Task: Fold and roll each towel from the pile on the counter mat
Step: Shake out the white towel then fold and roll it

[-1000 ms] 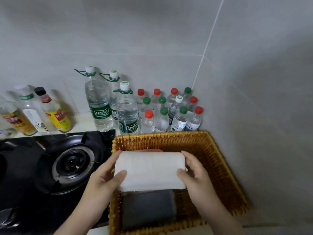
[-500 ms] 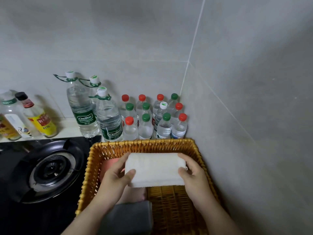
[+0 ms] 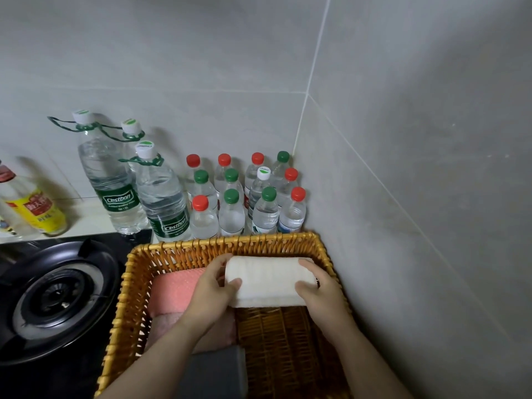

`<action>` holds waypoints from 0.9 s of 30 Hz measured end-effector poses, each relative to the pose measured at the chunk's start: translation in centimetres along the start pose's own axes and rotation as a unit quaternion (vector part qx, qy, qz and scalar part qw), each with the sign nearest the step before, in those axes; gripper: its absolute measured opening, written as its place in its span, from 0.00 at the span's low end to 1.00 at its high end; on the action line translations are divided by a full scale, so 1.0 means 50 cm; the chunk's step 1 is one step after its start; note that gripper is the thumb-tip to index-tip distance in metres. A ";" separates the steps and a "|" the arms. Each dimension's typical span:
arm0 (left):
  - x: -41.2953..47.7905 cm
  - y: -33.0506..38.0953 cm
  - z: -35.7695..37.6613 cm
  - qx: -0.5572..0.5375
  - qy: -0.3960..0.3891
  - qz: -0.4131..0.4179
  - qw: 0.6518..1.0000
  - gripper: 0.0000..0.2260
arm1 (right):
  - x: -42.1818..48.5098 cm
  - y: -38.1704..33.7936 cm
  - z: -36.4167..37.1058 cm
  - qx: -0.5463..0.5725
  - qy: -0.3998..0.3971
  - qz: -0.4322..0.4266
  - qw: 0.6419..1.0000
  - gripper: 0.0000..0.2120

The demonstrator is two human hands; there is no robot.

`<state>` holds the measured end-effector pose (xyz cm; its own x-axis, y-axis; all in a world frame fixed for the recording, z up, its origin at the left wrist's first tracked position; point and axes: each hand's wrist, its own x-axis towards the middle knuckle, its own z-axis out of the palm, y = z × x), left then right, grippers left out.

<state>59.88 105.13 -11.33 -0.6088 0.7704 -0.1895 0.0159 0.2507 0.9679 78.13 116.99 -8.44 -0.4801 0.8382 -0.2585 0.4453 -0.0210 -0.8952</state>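
A rolled white towel (image 3: pixel 266 280) lies crosswise inside the far right of a wicker basket (image 3: pixel 227 242), close to its back wall. My left hand (image 3: pixel 211 295) grips the roll's left end, thumb over the top. At the right end my right hand (image 3: pixel 319 292) grips it the same way. A rolled pink towel (image 3: pixel 172 292) lies in the basket's far left, partly under my left forearm. A grey towel (image 3: pixel 214 372) sits at the near side, cut off by the frame's bottom edge.
Several small water bottles (image 3: pixel 233 208) and three large ones (image 3: pixel 115 185) stand right behind the basket against the tiled wall. A black gas burner (image 3: pixel 54 300) lies to the left. Sauce bottles (image 3: pixel 34 208) stand at far left. The right wall (image 3: pixel 417 226) runs close beside the basket.
Both hands have carried the white roll forward and down into the far right part of the basket. The view has shifted, showing more of the pink towel.
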 end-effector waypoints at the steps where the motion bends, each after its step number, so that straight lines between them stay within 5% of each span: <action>1: 0.009 -0.001 0.001 0.005 0.000 -0.004 1.000 0.20 | 0.007 0.003 0.005 -0.002 0.002 -0.001 1.000 0.24; 12: 0.038 -0.036 0.018 0.144 -0.024 -0.064 0.987 0.26 | 0.078 0.050 0.041 -0.057 0.025 -0.015 0.998 0.24; 21: 0.010 -0.069 0.056 0.208 -0.010 -0.015 0.978 0.33 | 0.078 0.091 0.068 -0.122 0.066 -0.050 0.989 0.23; 27: 0.031 -0.083 0.049 0.477 0.017 0.118 0.871 0.22 | 0.085 0.100 0.077 -0.165 0.053 -0.039 0.984 0.23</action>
<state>60.82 106.70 -16.04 -0.5222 0.8527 0.0159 0.7853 0.4735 0.3988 75.43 118.34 -15.41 -0.4482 0.8832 -0.1384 0.6400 0.2090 -0.7394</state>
